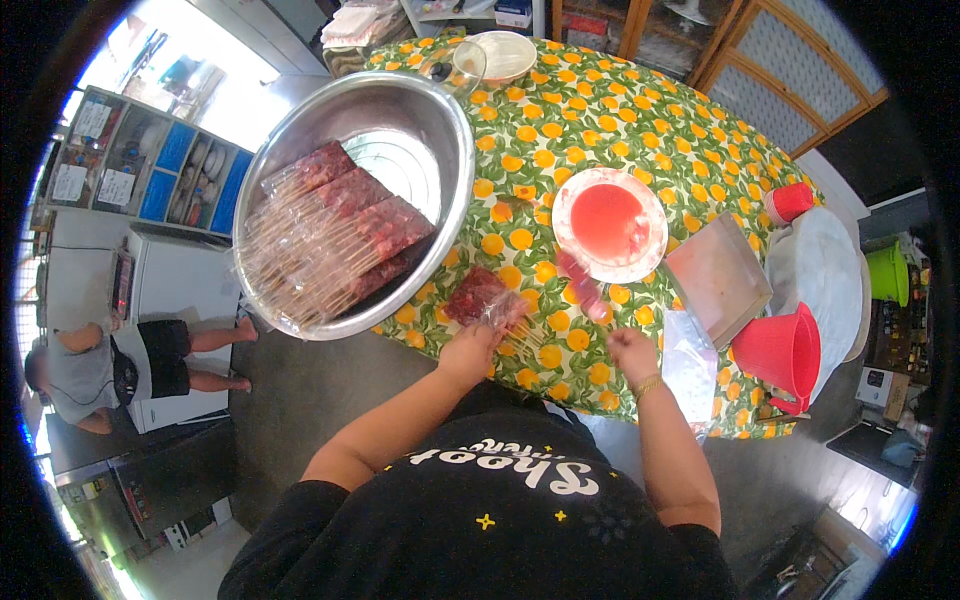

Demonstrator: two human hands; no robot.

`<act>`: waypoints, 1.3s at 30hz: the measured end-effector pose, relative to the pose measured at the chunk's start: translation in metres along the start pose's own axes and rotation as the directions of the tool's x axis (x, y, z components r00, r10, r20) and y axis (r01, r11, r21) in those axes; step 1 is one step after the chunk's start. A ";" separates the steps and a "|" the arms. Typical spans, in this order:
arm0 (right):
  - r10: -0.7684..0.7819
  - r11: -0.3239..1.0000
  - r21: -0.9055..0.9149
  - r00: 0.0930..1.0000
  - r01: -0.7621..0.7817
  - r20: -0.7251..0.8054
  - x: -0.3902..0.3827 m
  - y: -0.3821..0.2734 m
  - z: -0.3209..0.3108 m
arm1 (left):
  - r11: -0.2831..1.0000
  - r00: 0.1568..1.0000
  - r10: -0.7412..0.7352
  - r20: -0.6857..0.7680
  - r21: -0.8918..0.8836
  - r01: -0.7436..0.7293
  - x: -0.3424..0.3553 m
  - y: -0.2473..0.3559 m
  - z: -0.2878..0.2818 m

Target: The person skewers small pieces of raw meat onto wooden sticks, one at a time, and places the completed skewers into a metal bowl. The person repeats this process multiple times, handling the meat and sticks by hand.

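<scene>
My left hand [470,352] is closed on the near side of a clear plastic bag of raw meat skewers [482,299], which rests on the table with its thin sticks pointing toward me. To the right, my right hand [632,354] hovers by the table's near side with fingers curled in; whatever they may hold is hidden. Just beyond it is a blurred pink-red object [583,288], its kind unclear. A white plate [655,252] with red liquid and smears sits farther back. At the left, a large metal basin [452,150] holds several stacked bags of meat skewers [345,235].
A patterned cloth [560,110] covers the table. Right of the plate are a shallow rectangular tray [718,275], clear plastic sheets [690,370], a red bucket [778,350] and a red cup [792,203]. A pale bowl [508,55] and glass lid [468,65] stand at the back. Another person [140,360] is at far left.
</scene>
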State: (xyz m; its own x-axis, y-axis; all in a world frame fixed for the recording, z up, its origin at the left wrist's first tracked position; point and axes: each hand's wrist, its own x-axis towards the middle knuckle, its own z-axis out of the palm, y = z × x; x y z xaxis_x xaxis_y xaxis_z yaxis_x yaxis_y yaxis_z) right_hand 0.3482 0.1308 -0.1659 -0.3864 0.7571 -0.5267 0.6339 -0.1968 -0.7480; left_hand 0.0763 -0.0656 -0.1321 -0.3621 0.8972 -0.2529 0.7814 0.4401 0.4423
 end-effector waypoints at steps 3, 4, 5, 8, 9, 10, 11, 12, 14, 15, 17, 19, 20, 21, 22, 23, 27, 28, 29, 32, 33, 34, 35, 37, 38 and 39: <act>-0.053 0.983 -0.164 0.976 0.089 0.211 -0.042 0.000 0.003 | 1.000 0.999 -0.028 0.037 0.002 0.028 -0.001 -0.005 0.003; -0.081 0.965 -0.222 0.962 0.141 0.259 -0.051 0.001 0.006 | 1.000 0.998 -0.032 0.045 0.002 0.031 -0.001 -0.007 0.005; -0.105 0.941 -0.276 0.946 0.194 0.308 -0.056 0.002 0.008 | 0.999 0.998 -0.043 0.046 -0.004 0.043 -0.001 -0.009 0.006; -0.091 0.907 -0.366 0.945 0.209 0.314 -0.058 0.001 0.022 | 0.998 0.999 -0.052 0.014 -0.036 0.052 -0.002 -0.010 0.011; -0.150 0.884 -0.377 0.931 0.278 0.334 -0.054 -0.001 0.028 | 0.999 0.999 -0.042 0.012 -0.018 0.043 -0.003 -0.009 0.011; -0.154 0.869 -0.396 0.923 0.296 0.353 -0.047 -0.005 0.035 | 0.999 1.000 -0.031 0.006 -0.008 0.031 -0.003 -0.009 0.011; -0.156 0.855 -0.413 0.916 0.313 0.371 -0.041 -0.010 0.042 | 0.999 0.999 -0.033 0.007 0.009 0.033 -0.003 -0.009 0.011; -0.182 0.841 -0.420 0.909 0.341 0.374 -0.037 -0.017 0.051 | 1.000 0.999 -0.025 0.023 0.016 0.024 -0.004 -0.008 0.010; -0.235 0.809 -0.432 0.894 0.398 0.382 -0.028 -0.033 0.071 | 0.999 0.999 -0.032 0.044 0.039 0.030 -0.004 -0.008 0.009; -0.261 0.802 -0.421 0.882 0.425 0.392 -0.026 -0.041 0.079 | 0.998 0.997 -0.029 0.068 0.056 0.025 -0.004 -0.008 0.008; -0.323 0.780 -0.394 0.851 0.487 0.413 -0.022 -0.056 0.095 | 0.997 0.997 -0.012 0.073 0.079 0.006 -0.004 -0.009 0.009; -0.282 0.710 -0.505 0.856 0.490 0.433 -0.020 -0.068 0.111 | 0.997 0.999 0.016 0.051 0.075 -0.020 -0.006 -0.009 0.011; -0.265 0.670 -0.555 0.857 0.494 0.442 -0.019 -0.073 0.117 | 0.997 0.999 0.026 0.037 0.073 -0.028 -0.007 -0.009 0.013; -0.280 0.651 -0.565 0.852 0.507 0.443 -0.020 -0.076 0.121 | 0.997 0.999 0.036 0.013 0.068 -0.037 -0.007 -0.009 0.015; -0.293 0.631 -0.576 0.847 0.520 0.444 -0.020 -0.079 0.125 | 0.997 0.999 0.047 -0.011 0.062 -0.046 -0.008 -0.009 0.016; -0.290 0.605 -0.604 0.850 0.519 0.440 -0.021 -0.082 0.127 | 0.998 0.999 0.039 -0.019 0.052 -0.038 -0.008 -0.009 0.018; -0.293 0.644 -0.553 0.838 0.529 0.460 -0.017 -0.094 0.119 | 0.999 0.999 -0.003 -0.032 0.034 0.004 -0.012 -0.013 0.022; -0.240 0.657 -0.575 0.858 0.488 0.453 -0.011 -0.097 0.112 | 0.999 0.999 -0.033 -0.035 0.009 0.033 -0.014 -0.013 0.022; -0.186 0.668 -0.597 0.876 0.444 0.444 -0.004 -0.099 0.105 | 0.997 0.997 -0.067 -0.026 -0.025 0.066 -0.015 -0.014 0.022; -0.352 0.672 -0.606 0.903 0.426 0.244 0.021 -0.100 0.093 | 0.984 0.982 -0.179 0.058 -0.005 0.180 -0.017 -0.014 0.024; -0.421 0.664 -0.585 0.879 0.466 0.223 0.028 -0.099 0.094 | 0.987 0.986 -0.158 0.057 -0.007 0.159 -0.017 -0.013 0.025; -0.488 0.652 -0.565 0.850 0.506 0.198 0.035 -0.097 0.097 | 0.989 0.989 -0.144 0.044 -0.010 0.144 -0.016 -0.012 0.026; -0.515 0.662 -0.545 0.840 0.515 0.168 0.041 -0.094 0.099 | 0.991 0.991 -0.130 0.029 -0.011 0.130 -0.016 -0.011 0.027; -0.499 0.612 -0.562 0.823 0.556 0.271 0.053 -0.090 0.105 | 0.986 0.986 -0.162 0.050 -0.028 0.163 -0.014 -0.008 0.028; -0.477 0.607 -0.555 0.819 0.569 0.318 0.058 -0.090 0.108 | 0.983 0.982 -0.178 0.061 -0.034 0.180 -0.013 -0.008 0.027; -0.473 0.564 -0.576 0.804 0.591 0.361 0.062 -0.090 0.111 | 0.983 0.983 -0.174 0.051 -0.042 0.176 -0.013 -0.007 0.025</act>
State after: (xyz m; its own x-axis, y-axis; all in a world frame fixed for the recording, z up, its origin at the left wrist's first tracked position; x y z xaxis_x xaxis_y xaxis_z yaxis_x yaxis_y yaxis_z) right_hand 0.1929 0.1268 -0.1762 -0.8523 0.4769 -0.2149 0.5155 0.6955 -0.5006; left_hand 0.0885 -0.0817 -0.1535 -0.4661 0.8039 -0.3695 0.6834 0.5924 0.4267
